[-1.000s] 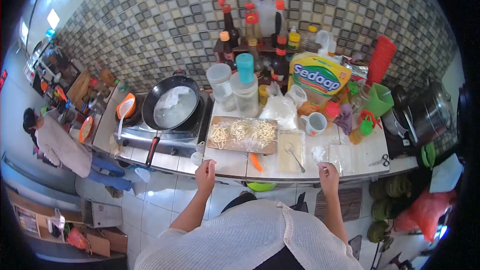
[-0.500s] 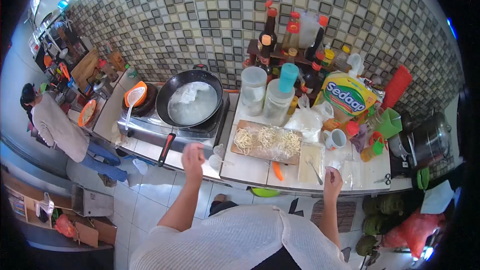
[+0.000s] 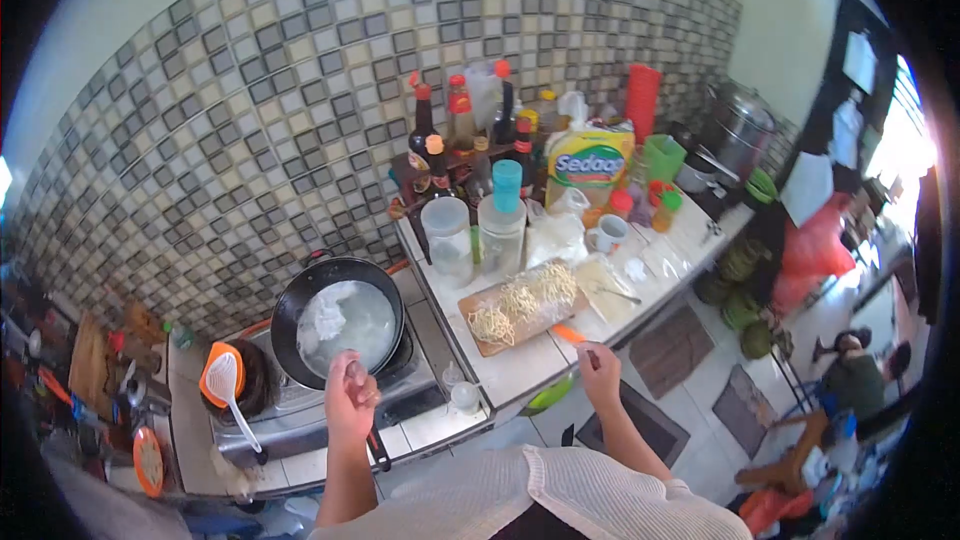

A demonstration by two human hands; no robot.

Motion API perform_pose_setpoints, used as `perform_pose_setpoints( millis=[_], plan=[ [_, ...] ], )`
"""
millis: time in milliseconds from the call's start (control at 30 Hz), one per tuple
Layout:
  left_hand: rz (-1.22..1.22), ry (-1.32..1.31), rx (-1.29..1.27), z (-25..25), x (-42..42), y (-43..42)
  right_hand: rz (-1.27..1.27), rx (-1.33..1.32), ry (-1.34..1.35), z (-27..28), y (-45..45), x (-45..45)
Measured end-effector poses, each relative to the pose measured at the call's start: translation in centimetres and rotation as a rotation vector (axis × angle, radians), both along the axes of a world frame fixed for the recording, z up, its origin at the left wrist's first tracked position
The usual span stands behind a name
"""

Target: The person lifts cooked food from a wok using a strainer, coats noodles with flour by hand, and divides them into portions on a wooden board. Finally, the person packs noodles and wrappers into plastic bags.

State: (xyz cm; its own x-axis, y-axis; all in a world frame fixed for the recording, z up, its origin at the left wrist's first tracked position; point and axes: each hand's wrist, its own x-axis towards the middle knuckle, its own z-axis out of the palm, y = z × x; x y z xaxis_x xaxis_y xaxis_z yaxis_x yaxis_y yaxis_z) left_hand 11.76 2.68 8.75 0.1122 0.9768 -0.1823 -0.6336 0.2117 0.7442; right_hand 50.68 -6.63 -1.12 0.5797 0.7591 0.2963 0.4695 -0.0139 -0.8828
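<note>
My left hand [image 3: 350,400] is raised at the front edge of the stove, fingers loosely bent, with nothing visible in it. Just beyond it, a black wok [image 3: 285,315] holds cloudy liquid and a white lump [image 3: 328,320]. My right hand [image 3: 600,372] hovers in front of the counter edge with its fingers curled in; I see nothing in them. Near it are an orange-handled utensil [image 3: 569,334] and a wooden board [image 3: 492,346] carrying several mounds of noodles [image 3: 517,300]. A spoon [image 3: 620,294] lies on a pale flat tray [image 3: 603,305] to the right.
A white slotted ladle [image 3: 226,380] rests by the left burner. Clear jars [image 3: 450,245], sauce bottles [image 3: 421,130], a Sedaap pack [image 3: 588,168] and a mug [image 3: 607,233] line the counter's back. A small cup [image 3: 464,397] stands beside the stove. Another person [image 3: 858,380] is at far right.
The view has swung right. My right hand has drawn back from the small white crumpled piece beside the tray to the counter's front edge. My left hand is now closer to the wok.
</note>
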Motion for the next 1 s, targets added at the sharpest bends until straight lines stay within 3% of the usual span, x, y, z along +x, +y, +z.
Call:
perform_pose_setpoints(
  millis=[200, 400, 467, 567, 633, 700, 767, 833, 900, 933, 1000],
  plan=[
    [-0.376, 0.113, 0.183, 1.3, -1.4, -0.3, -0.11, -0.098, 0.034, 1.7, -7.6, -6.2],
    [-0.441, 0.043, 0.223, 2.0, -5.4, -4.8, -0.164, -0.047, 0.02, 2.8, -14.1, -13.3],
    [-0.755, 0.107, 0.348, 1.9, -8.3, -6.7, -0.189, -0.042, 0.041, 2.5, -16.7, -16.2],
    [-1.21, 0.428, 0.363, 1.4, -12.3, -10.5, -0.237, -0.043, 0.076, -0.3, -21.5, -20.5],
    [-1.569, 0.508, 0.108, -1.4, -14.5, -13.5, -0.296, -0.075, 0.059, -2.4, -25.3, -23.3],
    [-1.768, 0.594, -0.036, -8.6, -17.9, -15.4, -0.368, -0.129, 0.083, -4.0, -29.4, -26.5],
    [-1.685, 0.72, -0.303, -16.5, -23.0, -16.6, -0.417, -0.154, 0.114, -4.7, -33.2, -29.9],
    [-1.43, 0.984, -0.498, -28.4, -31.2, -16.5, -0.455, -0.191, 0.158, -5.4, -36.6, -32.8],
    [-0.876, 0.938, -0.834, -32.7, -38.6, -16.5, -0.462, -0.197, 0.183, -6.3, -39.5, -35.3],
    [-0.876, 0.944, -0.818, -34.4, -40.1, -15.3, -0.484, -0.248, 0.185, -6.7, -40.7, -36.5],
    [-0.538, 1.67, -0.198, -38.1, -49.4, -17.5, -0.51, -0.291, 0.191, -7.3, -41.9, -37.9]
  ],
)
